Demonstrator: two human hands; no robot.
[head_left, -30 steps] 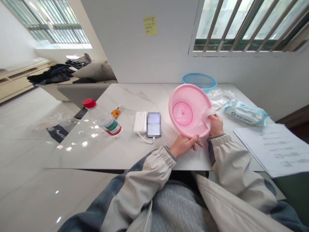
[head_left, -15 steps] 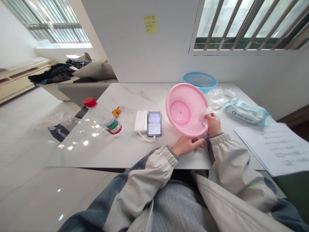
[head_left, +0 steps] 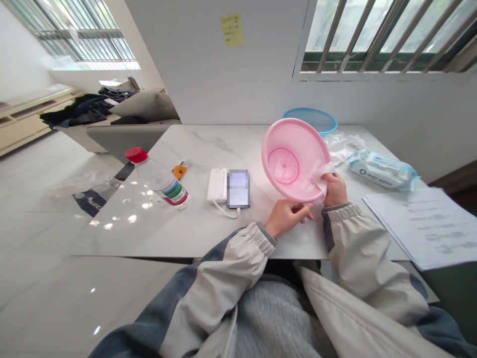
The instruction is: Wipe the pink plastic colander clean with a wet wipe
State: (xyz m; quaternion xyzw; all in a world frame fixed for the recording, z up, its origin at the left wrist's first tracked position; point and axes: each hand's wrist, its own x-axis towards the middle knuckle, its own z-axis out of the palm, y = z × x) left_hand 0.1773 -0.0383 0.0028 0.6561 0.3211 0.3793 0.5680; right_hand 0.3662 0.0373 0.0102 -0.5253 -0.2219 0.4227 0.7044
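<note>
A pink plastic mesh basket [head_left: 283, 165] is tilted above the table, its open side facing me. My left hand [head_left: 286, 218] is at its lower rim, fingers curled and partly hidden against the basket. At the right side of the rim, my right hand [head_left: 334, 190] is closed on a white wet wipe [head_left: 322, 174]. The wipe is folded over the rim, with part of it lying against the inner wall. Some of the right fingers are behind the basket.
Behind stand a blue basket [head_left: 313, 119] and crumpled clear plastic [head_left: 345, 145]. A wipes pack [head_left: 383, 170] and paper sheets [head_left: 428, 223] lie right. Leftward are a phone [head_left: 238, 189], a white power bank [head_left: 216, 186], an orange tag [head_left: 179, 171] and a red-capped bottle [head_left: 162, 181].
The pink basket has shifted slightly to the right and up in view, with my right hand and the wipe moving along. My left hand has risen slightly, its fingers more curled.
</note>
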